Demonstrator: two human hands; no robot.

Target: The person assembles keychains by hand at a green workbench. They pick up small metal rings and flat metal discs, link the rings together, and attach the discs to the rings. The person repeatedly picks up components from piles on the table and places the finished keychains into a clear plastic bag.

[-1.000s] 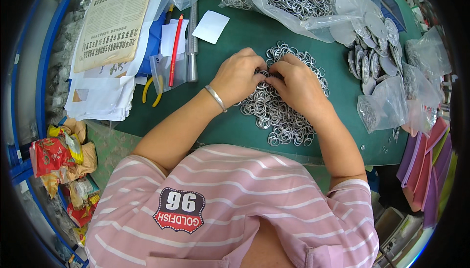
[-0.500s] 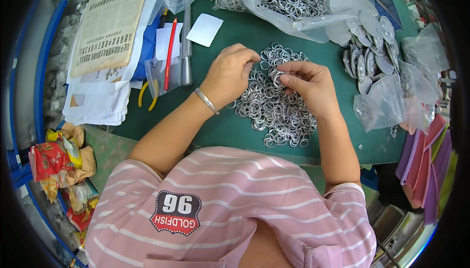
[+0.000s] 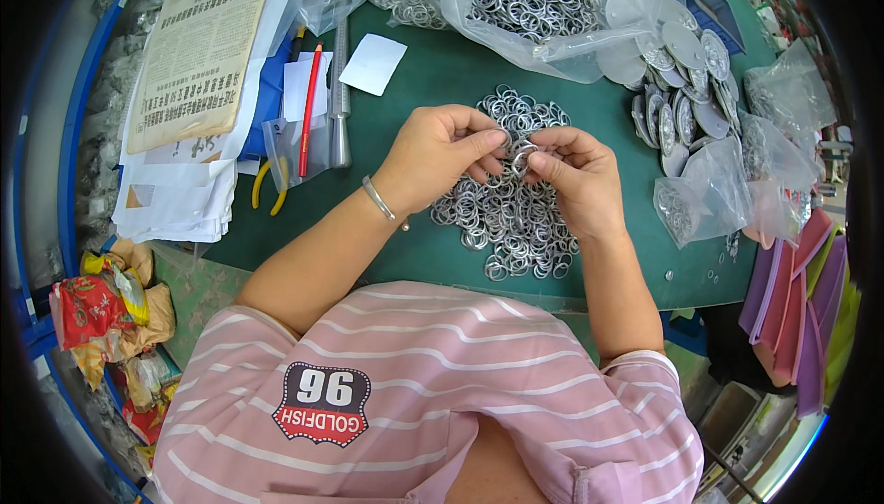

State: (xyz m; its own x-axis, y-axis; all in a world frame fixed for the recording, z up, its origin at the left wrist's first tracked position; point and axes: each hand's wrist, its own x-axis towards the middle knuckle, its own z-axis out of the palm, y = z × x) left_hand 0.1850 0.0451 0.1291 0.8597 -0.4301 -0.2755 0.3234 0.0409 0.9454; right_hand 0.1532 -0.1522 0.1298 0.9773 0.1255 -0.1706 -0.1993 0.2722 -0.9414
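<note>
A heap of silver metal rings [image 3: 502, 214] lies on the green tabletop, right under both my hands. Over its upper left side, my left hand [image 3: 442, 156] pinches thumb and fingers together on what looks like a metal ring [image 3: 504, 139]. My right hand [image 3: 585, 180], on the other side of the heap, grips a metal ring [image 3: 521, 149] between thumb and forefinger. The two sets of fingertips are close together, with a small gap. A silver bangle [image 3: 378, 198] circles my left wrist. The curled fingers partly hide both held rings.
Behind the heap, a clear plastic bag [image 3: 566, 53] spills rings and flat discs. Ornate metal discs [image 3: 686, 122] pile up at right beside small bags [image 3: 704, 196]. A red pencil [image 3: 310, 108], metal rod [image 3: 340, 99], yellow-handled pliers [image 3: 261, 186] and papers [image 3: 180, 191] lie left.
My left hand has come in toward my right hand, its fingers now pinched near the right-hand ring. My right hand still grips a ring. The whole view has shifted slightly.
</note>
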